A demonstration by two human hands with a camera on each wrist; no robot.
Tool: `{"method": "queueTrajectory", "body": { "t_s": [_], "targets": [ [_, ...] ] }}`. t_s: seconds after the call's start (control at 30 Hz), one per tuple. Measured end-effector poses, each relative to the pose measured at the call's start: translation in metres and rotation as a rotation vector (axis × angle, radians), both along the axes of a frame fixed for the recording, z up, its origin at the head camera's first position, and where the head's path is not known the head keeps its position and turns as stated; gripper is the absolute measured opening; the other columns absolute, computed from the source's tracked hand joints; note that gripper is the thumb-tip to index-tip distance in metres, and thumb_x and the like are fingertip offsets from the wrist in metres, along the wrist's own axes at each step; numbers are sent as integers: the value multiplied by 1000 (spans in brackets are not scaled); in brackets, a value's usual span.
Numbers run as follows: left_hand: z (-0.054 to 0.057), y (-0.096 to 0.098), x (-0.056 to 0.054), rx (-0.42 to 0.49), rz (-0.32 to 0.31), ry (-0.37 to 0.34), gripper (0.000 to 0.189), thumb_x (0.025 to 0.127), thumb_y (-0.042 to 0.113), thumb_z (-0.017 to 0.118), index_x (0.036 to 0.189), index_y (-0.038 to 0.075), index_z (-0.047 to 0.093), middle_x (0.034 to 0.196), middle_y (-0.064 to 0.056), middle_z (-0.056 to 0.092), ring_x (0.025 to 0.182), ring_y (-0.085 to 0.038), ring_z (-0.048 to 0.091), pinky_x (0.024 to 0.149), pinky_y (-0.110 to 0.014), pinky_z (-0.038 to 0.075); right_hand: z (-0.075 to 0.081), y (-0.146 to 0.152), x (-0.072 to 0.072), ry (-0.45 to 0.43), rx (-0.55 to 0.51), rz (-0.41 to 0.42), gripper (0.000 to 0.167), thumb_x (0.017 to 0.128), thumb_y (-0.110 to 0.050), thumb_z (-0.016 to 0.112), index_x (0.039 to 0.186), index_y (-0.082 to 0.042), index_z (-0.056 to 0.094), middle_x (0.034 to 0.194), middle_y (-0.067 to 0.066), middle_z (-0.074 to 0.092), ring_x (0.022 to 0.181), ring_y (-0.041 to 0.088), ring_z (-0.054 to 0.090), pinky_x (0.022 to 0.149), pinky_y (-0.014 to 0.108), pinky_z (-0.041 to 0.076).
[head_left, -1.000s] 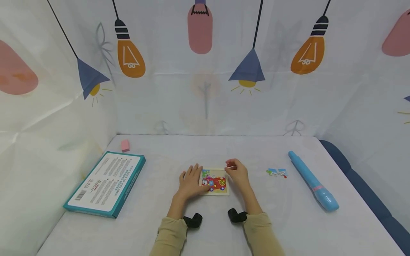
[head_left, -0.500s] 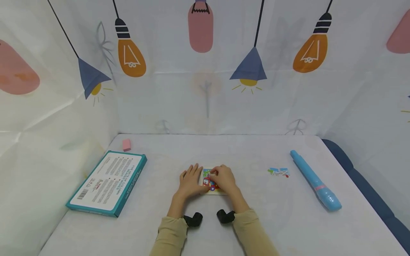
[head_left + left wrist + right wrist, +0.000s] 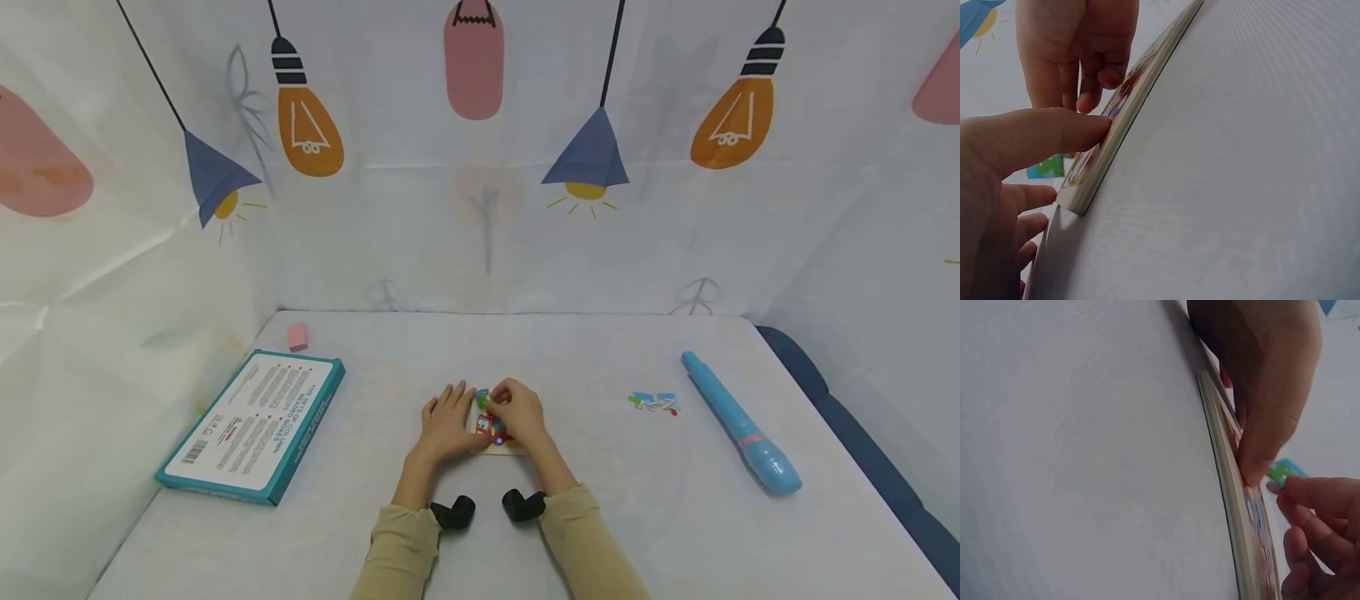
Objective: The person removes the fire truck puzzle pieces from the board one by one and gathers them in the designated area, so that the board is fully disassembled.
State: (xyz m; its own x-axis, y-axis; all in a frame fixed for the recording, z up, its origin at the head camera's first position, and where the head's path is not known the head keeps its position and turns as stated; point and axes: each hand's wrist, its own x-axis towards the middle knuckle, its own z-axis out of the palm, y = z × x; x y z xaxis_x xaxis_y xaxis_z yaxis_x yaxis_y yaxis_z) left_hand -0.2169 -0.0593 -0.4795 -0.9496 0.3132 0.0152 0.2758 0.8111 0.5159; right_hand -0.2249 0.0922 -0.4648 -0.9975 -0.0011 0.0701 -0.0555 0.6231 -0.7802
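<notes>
A small wooden jigsaw puzzle board (image 3: 501,451) with a red vehicle picture lies in the middle of the table. My left hand (image 3: 447,425) lies at its left side, fingers spread and fairly straight. Its thumb (image 3: 1079,132) presses on the picture near the front edge. Over the board's upper part, my right hand (image 3: 519,415) covers much of the picture. Between its thumb and index finger it pinches a green-and-blue puzzle piece (image 3: 1285,467) by the corner. That piece looks tilted at the board's upper left, its face showing in both wrist views.
Several loose puzzle pieces (image 3: 654,402) lie to the right, beside a light blue stick-shaped object (image 3: 738,425). At the left lies a teal-edged flat box (image 3: 251,425), with a pink block (image 3: 297,337) behind it. A printed cloth (image 3: 405,233) hangs behind the table.
My right hand has moved left from the board's right edge onto its upper part and now pinches the green-and-blue puzzle piece. My left hand has stayed in place.
</notes>
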Motion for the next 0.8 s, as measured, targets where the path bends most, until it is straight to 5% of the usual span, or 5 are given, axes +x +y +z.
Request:
{"method": "queueTrajectory", "body": {
  "t_s": [0.23, 0.8],
  "targets": [
    [-3, 1, -1, -10, 1, -20, 84, 69, 43, 68, 139, 6, 40, 148, -14, 29, 138, -33, 20, 105, -54, 15, 0, 15, -3, -18, -144, -63, 28, 80, -10, 69, 107, -10, 59, 81, 5, 68, 67, 16, 63, 63, 31, 49],
    [-2, 0, 1, -7, 4, -18, 86, 68, 43, 70, 139, 6, 39, 149, -14, 28, 138, -33, 20, 106, -54, 14, 3, 66, -1, -71, -259, -224, 30, 84, -3, 63, 113, -4, 56, 88, 16, 66, 73, 20, 66, 62, 26, 51]
  ]
}}
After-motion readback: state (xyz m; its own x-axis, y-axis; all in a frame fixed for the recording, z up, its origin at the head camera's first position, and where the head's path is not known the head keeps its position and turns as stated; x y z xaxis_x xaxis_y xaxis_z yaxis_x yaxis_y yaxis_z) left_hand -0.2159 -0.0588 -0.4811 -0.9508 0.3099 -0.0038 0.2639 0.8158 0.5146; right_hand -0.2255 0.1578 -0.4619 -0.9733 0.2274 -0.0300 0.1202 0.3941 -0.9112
